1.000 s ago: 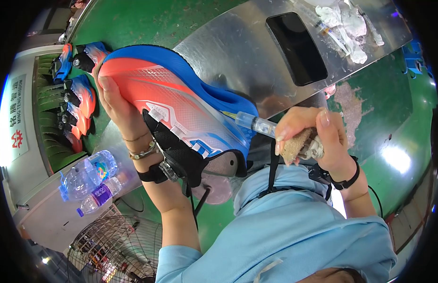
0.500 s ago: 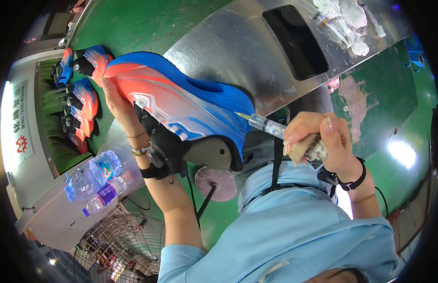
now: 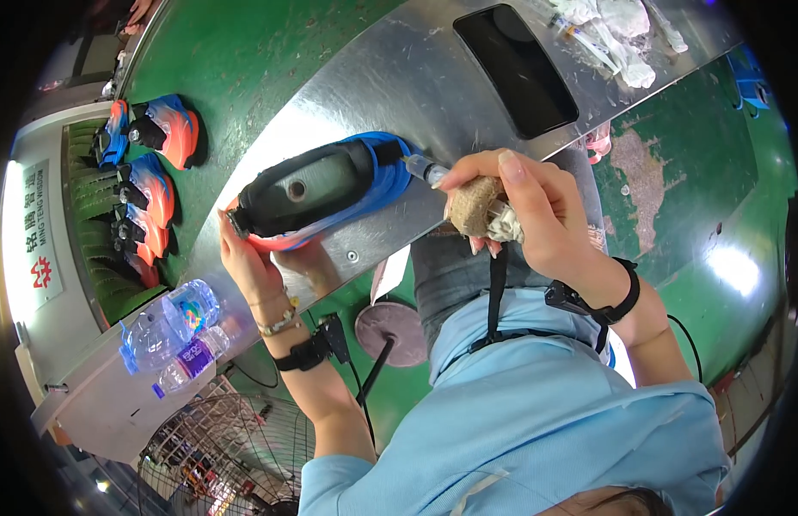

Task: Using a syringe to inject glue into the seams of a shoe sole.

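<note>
A blue and orange sports shoe [image 3: 386, 185] stands upright on the metal table, with a black last [image 3: 317, 189] filling its opening. My left hand [image 3: 251, 267] grips the shoe's left end, its fingertips partly hidden behind it. In my right hand [image 3: 537, 202] I hold a clear syringe [image 3: 426, 170] together with a wad of brown and whitish cloth [image 3: 478, 208]. The syringe's thin tip lies at the blue right end of the shoe; whether it touches cannot be told. Most of the syringe's barrel is hidden by my fingers.
A black phone [image 3: 518, 73] lies on the metal table [image 3: 365, 103]. Whitish crumpled scraps [image 3: 627, 43] and another syringe [image 3: 584, 41] are behind it. Several similar shoes [image 3: 150, 193] stand at the left, with plastic bottles [image 3: 171, 331] and a wire-caged fan [image 3: 223, 451] nearer.
The shoe has gone from tilted on its side, held up, to upright on the table. My left hand has shifted down; my right hand has moved left with the syringe.
</note>
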Demonstrator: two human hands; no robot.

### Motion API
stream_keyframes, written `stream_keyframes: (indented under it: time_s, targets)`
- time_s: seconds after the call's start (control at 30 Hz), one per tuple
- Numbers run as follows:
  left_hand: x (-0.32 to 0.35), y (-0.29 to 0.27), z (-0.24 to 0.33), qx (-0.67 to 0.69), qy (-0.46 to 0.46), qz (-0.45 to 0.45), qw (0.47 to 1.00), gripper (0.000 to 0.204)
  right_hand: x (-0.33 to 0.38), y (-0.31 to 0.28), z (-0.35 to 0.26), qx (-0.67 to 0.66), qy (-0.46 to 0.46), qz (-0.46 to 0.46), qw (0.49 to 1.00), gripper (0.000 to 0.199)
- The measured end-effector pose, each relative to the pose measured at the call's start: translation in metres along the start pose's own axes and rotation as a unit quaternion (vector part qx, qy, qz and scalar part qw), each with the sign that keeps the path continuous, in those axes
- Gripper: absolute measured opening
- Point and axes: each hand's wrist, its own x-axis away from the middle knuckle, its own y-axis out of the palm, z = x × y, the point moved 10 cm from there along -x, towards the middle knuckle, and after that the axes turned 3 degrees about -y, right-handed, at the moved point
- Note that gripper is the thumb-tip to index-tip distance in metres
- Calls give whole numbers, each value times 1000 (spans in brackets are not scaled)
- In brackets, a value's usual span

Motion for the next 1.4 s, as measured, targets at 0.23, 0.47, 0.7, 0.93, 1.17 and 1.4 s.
stream_keyframes:
  time_s: [0.23, 0.47, 0.7, 0.93, 1.17, 1.4]
  targets:
    - [88, -39, -20, -17, -73, 59, 995, 30, -2, 2, 7, -5, 17, 25, 1000, 41]
    - [167, -18, -62, 8, -222, -77, 972, 36, -1, 4, 13, -16, 16, 31, 999, 40]
    - [201, 38, -92, 103, -265, -212, 935, 48, 6, 7, 7, -29, 43, 43, 998, 40]
    - [205, 95, -91, 152, -280, -283, 905, 67, 18, 9, -11, -11, 68, 25, 997, 42]
    - [213, 146, -84, 358, -296, -330, 822, 74, 39, 12, -45, 92, 31, -67, 993, 47]
    - [207, 212, -83, 424, -299, -389, 761, 87, 56, 5, -82, 130, -11, -59, 990, 47]
